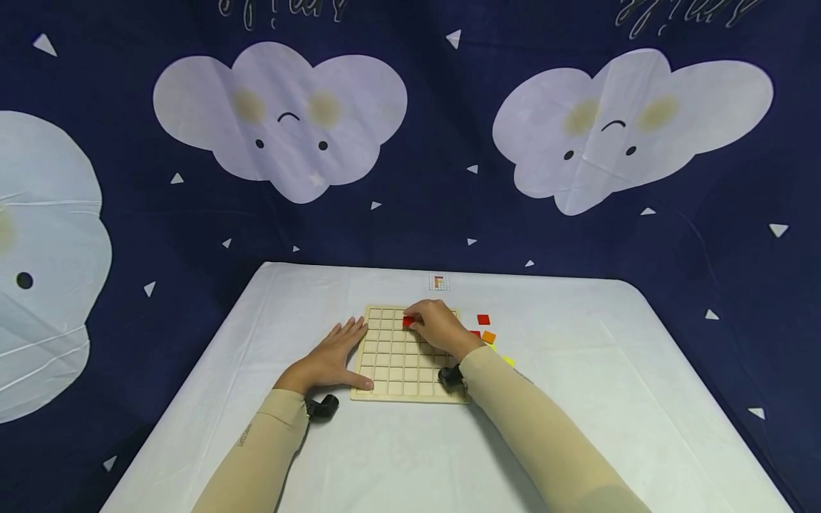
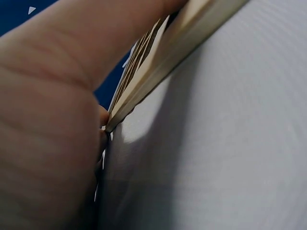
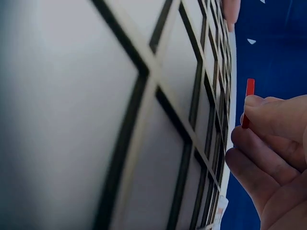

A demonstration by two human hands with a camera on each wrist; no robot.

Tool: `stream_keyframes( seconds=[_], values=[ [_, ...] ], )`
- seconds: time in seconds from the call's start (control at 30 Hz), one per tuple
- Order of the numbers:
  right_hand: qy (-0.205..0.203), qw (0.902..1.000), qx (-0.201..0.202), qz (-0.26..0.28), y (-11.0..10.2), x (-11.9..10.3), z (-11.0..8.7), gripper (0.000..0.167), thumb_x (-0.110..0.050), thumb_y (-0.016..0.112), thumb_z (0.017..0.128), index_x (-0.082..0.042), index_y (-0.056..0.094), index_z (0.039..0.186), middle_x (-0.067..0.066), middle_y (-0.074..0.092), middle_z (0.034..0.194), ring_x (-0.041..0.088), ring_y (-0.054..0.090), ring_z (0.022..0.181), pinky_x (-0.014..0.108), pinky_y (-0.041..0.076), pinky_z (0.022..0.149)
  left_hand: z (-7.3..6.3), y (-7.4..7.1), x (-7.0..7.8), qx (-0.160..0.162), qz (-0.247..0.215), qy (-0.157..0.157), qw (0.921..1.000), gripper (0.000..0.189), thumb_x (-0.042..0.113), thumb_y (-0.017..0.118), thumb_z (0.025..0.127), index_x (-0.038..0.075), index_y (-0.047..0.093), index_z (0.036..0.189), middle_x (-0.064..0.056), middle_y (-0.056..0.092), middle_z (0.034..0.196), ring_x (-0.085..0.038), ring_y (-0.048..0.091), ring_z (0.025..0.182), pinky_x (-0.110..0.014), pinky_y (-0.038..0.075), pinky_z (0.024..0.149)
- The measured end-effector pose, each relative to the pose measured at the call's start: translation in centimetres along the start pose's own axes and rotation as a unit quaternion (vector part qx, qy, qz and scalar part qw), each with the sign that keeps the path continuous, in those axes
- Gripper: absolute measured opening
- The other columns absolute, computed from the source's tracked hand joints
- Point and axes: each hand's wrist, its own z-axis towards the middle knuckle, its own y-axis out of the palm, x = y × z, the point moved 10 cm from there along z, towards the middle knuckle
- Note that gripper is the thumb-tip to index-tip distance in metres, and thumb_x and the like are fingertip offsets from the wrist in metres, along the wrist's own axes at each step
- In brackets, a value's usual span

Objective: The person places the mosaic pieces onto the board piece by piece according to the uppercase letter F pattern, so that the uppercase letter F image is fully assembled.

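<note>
A wooden grid board [image 1: 395,372] lies on the white table, its squares divided by raised ridges. Along its left edge rests my left hand [image 1: 329,361], fingers spread and thumb over the near left corner. The left wrist view has that hand's thumb side close against the board's rim [image 2: 139,86]. Over the far part of the grid, my right hand [image 1: 441,326] pinches a red square tile [image 1: 408,322] between thumb and fingers. In the right wrist view the red tile [image 3: 248,91] stands edge-on, apart from the grid in that view.
To the board's right lie loose tiles: a red one [image 1: 484,320], an orange one [image 1: 489,337], a yellow one [image 1: 509,362] and others partly behind my right arm. A small printed grid card [image 1: 439,283] sits beyond the board. Behind the table hangs a dark blue cloud-patterned cloth [image 1: 442,128].
</note>
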Motion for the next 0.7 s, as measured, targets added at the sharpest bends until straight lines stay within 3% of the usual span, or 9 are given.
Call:
stream_keyframes(
  seconds=[0.4,0.7],
  values=[
    [-0.001,0.9993,-0.026,-0.027,1.3,-0.8,1.0,0.031,0.001,0.074,0.098,-0.001,0.074,0.129,0.011,0.073,0.124,0.023,0.069,0.113,0.034,0.057,0.096,-0.1,0.0,0.0,0.004,-0.005,-0.001,1.0000,0.140,0.077,0.085,0.068,0.000,0.021,0.167,-0.015,0.011,0.174,-0.031,0.004,0.159,-0.046,0.001,0.128],
    [-0.001,0.9989,-0.022,-0.041,1.6,-1.2,1.2,0.030,0.001,0.075,0.097,-0.003,0.075,0.127,0.011,0.073,0.122,0.023,0.069,0.113,0.035,0.056,0.099,-0.1,0.0,0.0,0.002,-0.004,-0.001,1.0000,0.139,0.076,0.084,0.069,0.001,0.020,0.167,-0.014,0.010,0.174,-0.030,0.004,0.159,-0.046,0.000,0.128]
  ],
)
